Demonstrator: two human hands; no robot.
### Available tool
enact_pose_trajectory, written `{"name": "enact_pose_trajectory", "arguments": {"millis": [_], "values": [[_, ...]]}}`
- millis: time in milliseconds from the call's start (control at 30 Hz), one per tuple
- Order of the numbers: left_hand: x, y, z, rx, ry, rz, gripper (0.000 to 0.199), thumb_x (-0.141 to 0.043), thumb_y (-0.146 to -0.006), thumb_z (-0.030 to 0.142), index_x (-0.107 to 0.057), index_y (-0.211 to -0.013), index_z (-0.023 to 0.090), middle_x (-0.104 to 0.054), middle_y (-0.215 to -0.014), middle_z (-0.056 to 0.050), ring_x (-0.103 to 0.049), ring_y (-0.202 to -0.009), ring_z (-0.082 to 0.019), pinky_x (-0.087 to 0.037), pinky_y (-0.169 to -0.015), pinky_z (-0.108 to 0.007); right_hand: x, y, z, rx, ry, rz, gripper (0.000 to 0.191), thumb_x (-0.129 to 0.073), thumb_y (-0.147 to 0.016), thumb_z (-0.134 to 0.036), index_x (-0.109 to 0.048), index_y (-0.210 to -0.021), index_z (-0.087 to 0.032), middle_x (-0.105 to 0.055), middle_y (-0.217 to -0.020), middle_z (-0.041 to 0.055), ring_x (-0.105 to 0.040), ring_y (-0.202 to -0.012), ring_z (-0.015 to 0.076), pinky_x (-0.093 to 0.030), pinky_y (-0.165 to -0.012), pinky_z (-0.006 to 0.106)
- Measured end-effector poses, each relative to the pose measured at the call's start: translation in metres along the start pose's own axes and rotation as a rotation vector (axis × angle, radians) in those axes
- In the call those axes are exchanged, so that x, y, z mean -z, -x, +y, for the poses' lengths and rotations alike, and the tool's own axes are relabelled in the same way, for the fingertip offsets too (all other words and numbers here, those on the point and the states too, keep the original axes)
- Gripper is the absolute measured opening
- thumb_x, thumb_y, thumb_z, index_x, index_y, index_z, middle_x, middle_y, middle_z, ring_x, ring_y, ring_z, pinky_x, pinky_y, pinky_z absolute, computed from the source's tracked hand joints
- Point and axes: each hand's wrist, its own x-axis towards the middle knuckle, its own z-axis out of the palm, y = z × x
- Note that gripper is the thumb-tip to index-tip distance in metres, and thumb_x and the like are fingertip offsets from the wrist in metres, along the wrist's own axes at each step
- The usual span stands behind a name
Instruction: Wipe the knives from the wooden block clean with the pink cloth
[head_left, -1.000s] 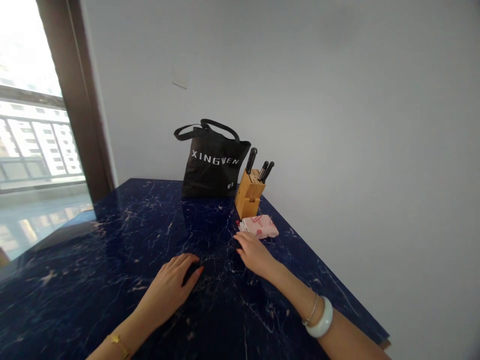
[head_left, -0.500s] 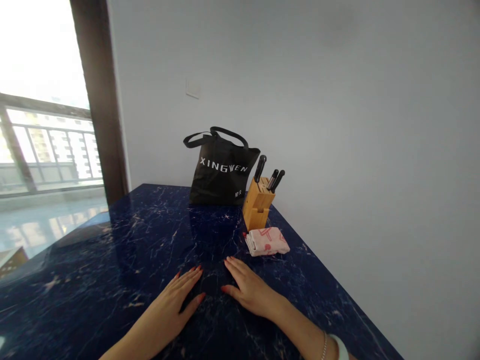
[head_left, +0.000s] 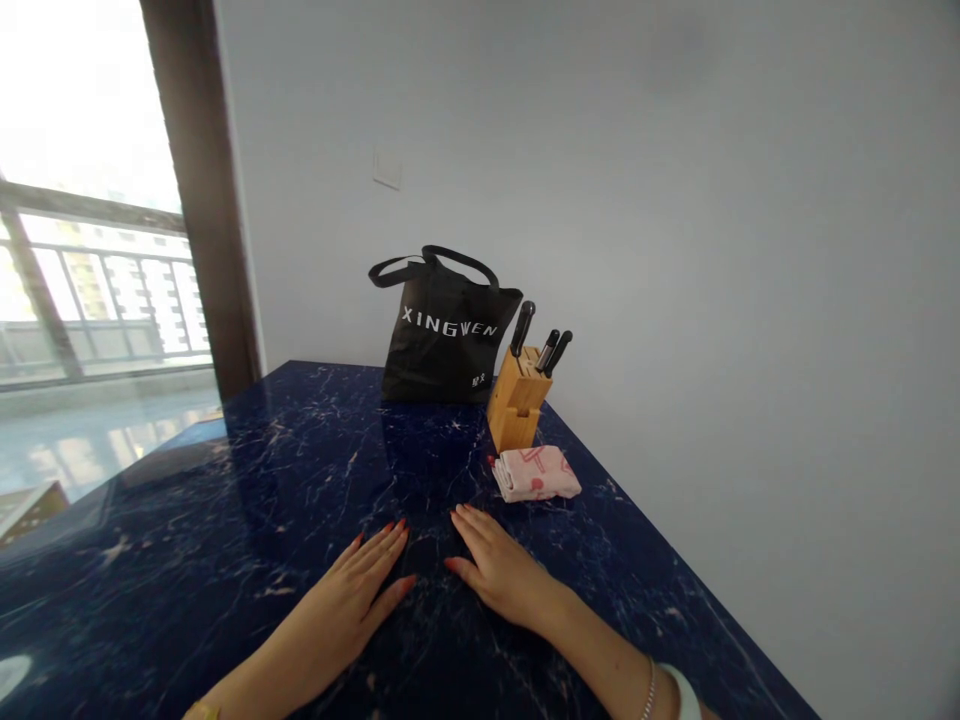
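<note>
My left hand (head_left: pixel 352 595) lies flat on the dark blue marbled table (head_left: pixel 247 570), fingers stretched forward and thumb apart, with nothing in it. Across a small gap, my right hand (head_left: pixel 499 570) rests flat too, its fingers out and holding nothing. Just beyond the right fingertips is a folded pink and white cloth (head_left: pixel 537 474) with a red pattern. Behind that cloth stands a wooden knife block (head_left: pixel 515 405) with black-handled knives (head_left: pixel 553 350) in its top.
A black tote bag (head_left: pixel 442 345) with white lettering stands upright at the table's far end, left of the knife block. The grey wall (head_left: pixel 712 300) runs along the right side. To the left are a dark frame (head_left: pixel 202 190) and a balcony railing (head_left: pixel 112 290).
The view has tilted slightly, so the things on the table sit a little higher in the picture. Both hands stay flat in the same places on the table.
</note>
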Motion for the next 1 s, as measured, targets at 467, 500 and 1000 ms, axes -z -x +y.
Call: {"name": "enact_pose_trajectory", "arguments": {"millis": [467,500,1000], "values": [[0.0049,0.0031,0.0036,-0.044,-0.061,-0.008,0.056,-0.034,-0.085,0.043,-0.017,-0.135,0.025,-0.027,-0.137,-0.005,-0.029,-0.124,-0.022,-0.027,-0.101,-0.041,-0.0019,-0.0008,0.0019,0.011,0.017,0.002,0.055,-0.033,-0.086,-0.042,-0.027,-0.132,-0.012,-0.026,-0.138,0.0101,-0.02,-0.127,0.0191,-0.018,-0.106,0.037],[0.0048,0.0031,0.0036,-0.043,-0.052,-0.007,0.055,-0.034,-0.085,0.043,-0.017,-0.135,0.025,-0.027,-0.137,-0.005,-0.029,-0.124,-0.022,-0.027,-0.101,-0.042,-0.0024,-0.0009,0.0023,0.012,0.018,0.005,0.055,-0.033,-0.086,-0.042,-0.027,-0.132,-0.012,-0.026,-0.138,0.0101,-0.02,-0.127,0.019,-0.018,-0.106,0.037],[0.0027,0.0028,0.001,-0.057,-0.057,-0.014,0.055,-0.034,-0.086,0.041,-0.015,-0.135,0.024,-0.027,-0.138,-0.005,-0.028,-0.124,-0.022,-0.026,-0.101,-0.042,0.0,-0.0007,0.0011,0.008,0.016,0.005,0.056,-0.033,-0.086,-0.043,-0.028,-0.132,-0.012,-0.026,-0.138,0.0106,-0.021,-0.127,0.0194,-0.018,-0.106,0.036]]}}
